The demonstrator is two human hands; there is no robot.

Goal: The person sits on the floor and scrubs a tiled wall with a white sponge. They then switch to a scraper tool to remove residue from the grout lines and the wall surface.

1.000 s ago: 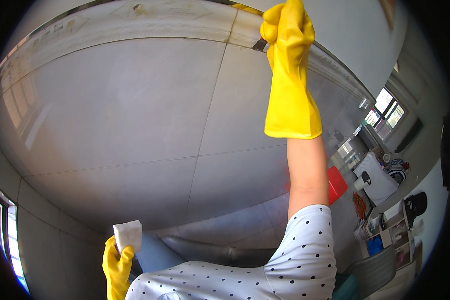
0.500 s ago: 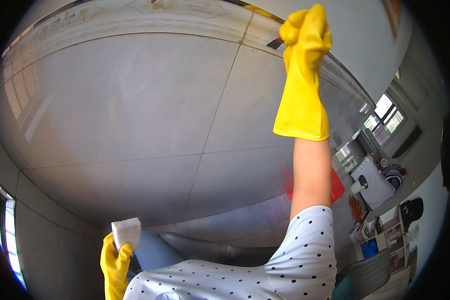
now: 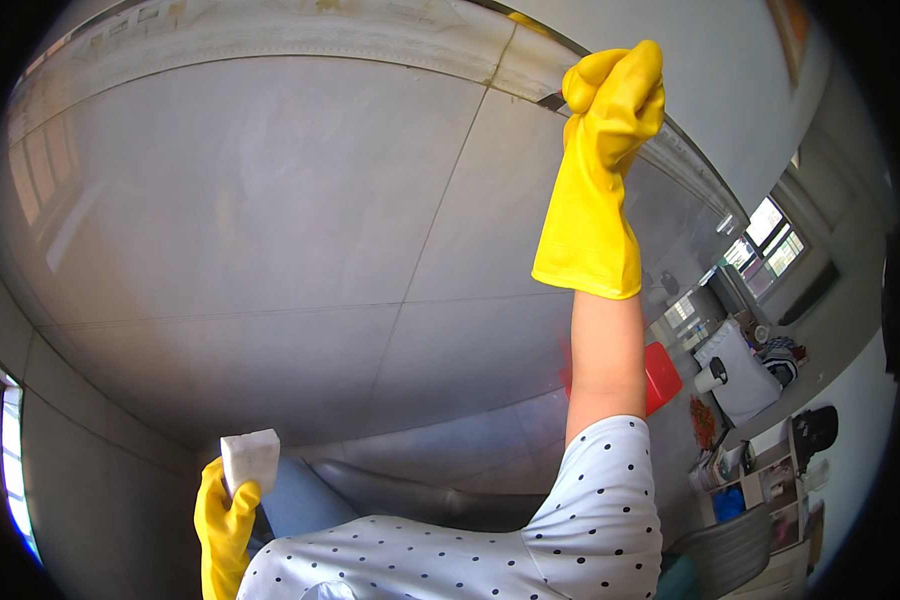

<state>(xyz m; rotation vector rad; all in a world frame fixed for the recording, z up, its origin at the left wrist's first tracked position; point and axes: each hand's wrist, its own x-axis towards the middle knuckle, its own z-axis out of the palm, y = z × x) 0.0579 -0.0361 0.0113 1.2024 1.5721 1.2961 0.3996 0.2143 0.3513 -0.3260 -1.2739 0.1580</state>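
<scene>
Both of my hands wear yellow rubber gloves. My right hand [image 3: 615, 105] is raised on a stretched arm to the grey tiled wall [image 3: 270, 200], by its patterned border strip [image 3: 370, 35]. Its fingers are closed around a small tool with a dark flat end [image 3: 551, 101], which lies close to the tile edge near a vertical joint. The glove hides the rest of the tool. Low at the left, my left hand [image 3: 228, 520] grips a white block-shaped sponge [image 3: 251, 460] between thumb and fingers, away from the wall.
A red container [image 3: 662, 378] stands beyond my right forearm, partly covered by it. Below the wall runs a dark padded seat [image 3: 420, 495]. At the right are a grey chair [image 3: 727, 550], a shelf unit [image 3: 775, 480] with assorted things, and a window [image 3: 765, 235].
My right hand has come down a little with the tool, nearer to me, its wrist more bent. My left hand still holds the sponge; the whole view has shifted slightly.
</scene>
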